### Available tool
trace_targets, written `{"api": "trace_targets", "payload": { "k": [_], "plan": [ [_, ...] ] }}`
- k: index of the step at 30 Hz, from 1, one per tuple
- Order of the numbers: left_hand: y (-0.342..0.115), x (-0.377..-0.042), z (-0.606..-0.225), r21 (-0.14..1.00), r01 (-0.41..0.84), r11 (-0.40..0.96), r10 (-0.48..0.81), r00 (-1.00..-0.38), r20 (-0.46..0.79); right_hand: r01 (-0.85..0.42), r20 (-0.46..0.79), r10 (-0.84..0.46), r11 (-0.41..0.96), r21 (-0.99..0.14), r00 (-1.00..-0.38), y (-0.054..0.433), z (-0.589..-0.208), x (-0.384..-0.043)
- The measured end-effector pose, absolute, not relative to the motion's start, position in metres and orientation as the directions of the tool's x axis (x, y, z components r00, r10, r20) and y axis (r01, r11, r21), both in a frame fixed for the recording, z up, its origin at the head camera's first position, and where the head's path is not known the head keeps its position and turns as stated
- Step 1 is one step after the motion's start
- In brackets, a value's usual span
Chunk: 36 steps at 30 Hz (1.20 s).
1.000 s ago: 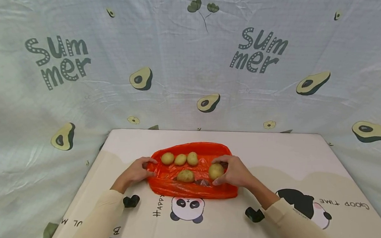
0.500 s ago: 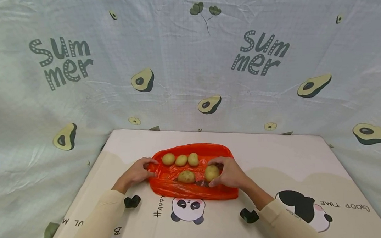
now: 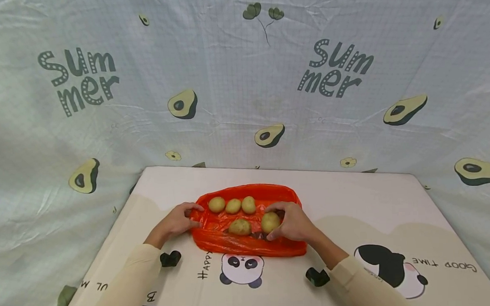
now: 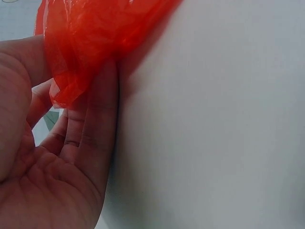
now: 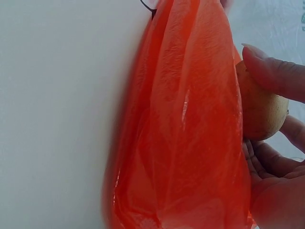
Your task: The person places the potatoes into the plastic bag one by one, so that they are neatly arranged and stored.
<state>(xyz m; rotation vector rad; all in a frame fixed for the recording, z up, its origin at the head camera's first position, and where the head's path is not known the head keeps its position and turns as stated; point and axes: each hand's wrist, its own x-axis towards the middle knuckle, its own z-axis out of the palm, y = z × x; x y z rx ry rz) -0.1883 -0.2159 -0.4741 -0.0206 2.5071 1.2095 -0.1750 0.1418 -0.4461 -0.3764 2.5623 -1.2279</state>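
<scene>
A red plastic bag [image 3: 216,238] lies spread wide with its rim turned up, in the middle of the table. My left hand [image 3: 178,220] grips its left edge, thumb on one side and fingers on the other; the left wrist view shows the bag [image 4: 95,38] bunched there. My right hand [image 3: 295,223] holds a round potato [image 3: 270,222] between thumb and fingers, inside the bag's right part. In the right wrist view the bag's wall partly hides this potato [image 5: 262,107]. Left of it lies a longer potato [image 3: 239,226]. Three smaller potatoes, one at the left [image 3: 216,204], form a back row.
Small dark brownish-purple pieces [image 3: 257,235] show between the front potatoes, too small to tell. The table [image 3: 366,202] has a printed panda cover. Behind it hangs a cloth [image 3: 225,81] printed with avocados. Black devices are on both wrists.
My right hand has shifted a little left with the round potato, bringing it closer to the longer one. My left hand stays on the bag's left edge.
</scene>
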Motion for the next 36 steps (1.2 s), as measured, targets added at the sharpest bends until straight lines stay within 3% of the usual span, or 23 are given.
{"api": "trace_targets", "payload": {
  "k": [36],
  "plan": [
    [-0.2193, -0.1872, -0.474, 0.747, -0.146, 0.649, 0.154, -0.936, -0.317, -0.132, -0.109, -0.328, 0.632, -0.764, -0.939, 0.1386, -0.4534, -0.1664]
  ]
}}
